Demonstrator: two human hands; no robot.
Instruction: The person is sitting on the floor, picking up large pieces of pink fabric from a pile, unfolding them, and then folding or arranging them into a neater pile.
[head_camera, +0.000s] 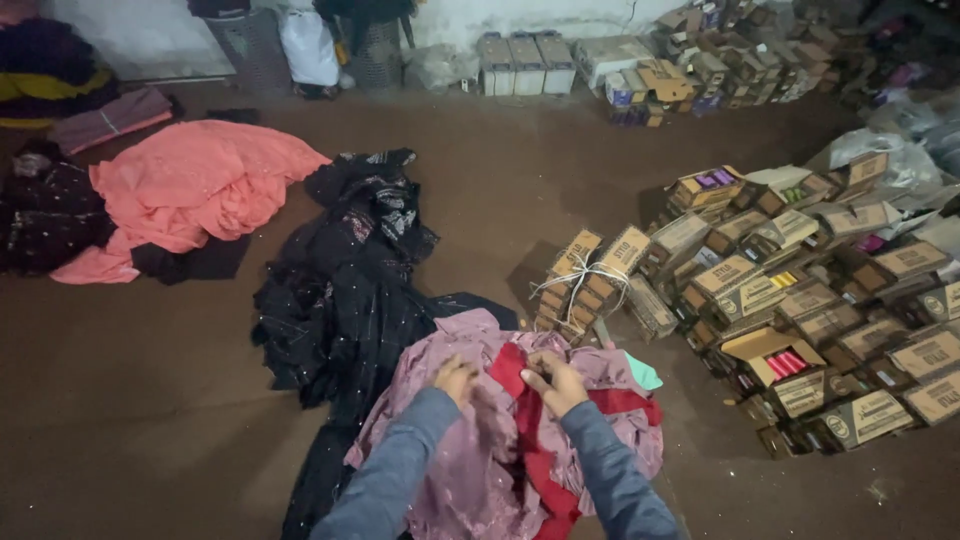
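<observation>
Over mauve cloth (470, 470), both hands (455, 380) (556, 384) grip red fabric (535, 440).

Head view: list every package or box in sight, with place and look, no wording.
Tied bundle: brown cartons bound with white string, just beyond the hands.
Carton heap: right side, brown and white, some open.
Open carton: red tubes inside.
White boxes: row by the far wall.
</observation>
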